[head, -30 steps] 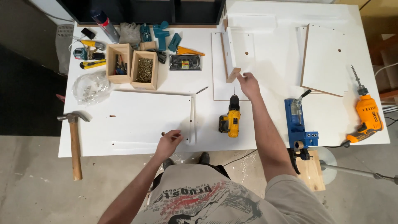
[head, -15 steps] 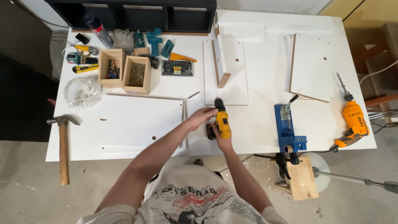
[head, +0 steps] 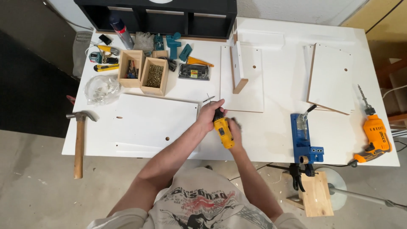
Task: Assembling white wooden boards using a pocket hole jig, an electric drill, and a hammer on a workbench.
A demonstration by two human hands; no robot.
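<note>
Hands share the yellow cordless driver [head: 223, 132]: left hand [head: 208, 115] pinches its chuck at 12 o'clock, right hand [head: 234, 135] wraps the handle; probably compact, rigid, heaviest toward the handle.

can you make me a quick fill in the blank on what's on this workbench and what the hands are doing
1. Both hands grip a small ____ cordless driver; the left hand is at its front end, the right hand behind.
2. The hammer with the wooden handle lies at the table's ____ edge.
3. The orange drill lies at the table's ____ edge.
4. The wooden box beside the panel is full of ____.

Missing words: yellow; left; right; screws
</note>
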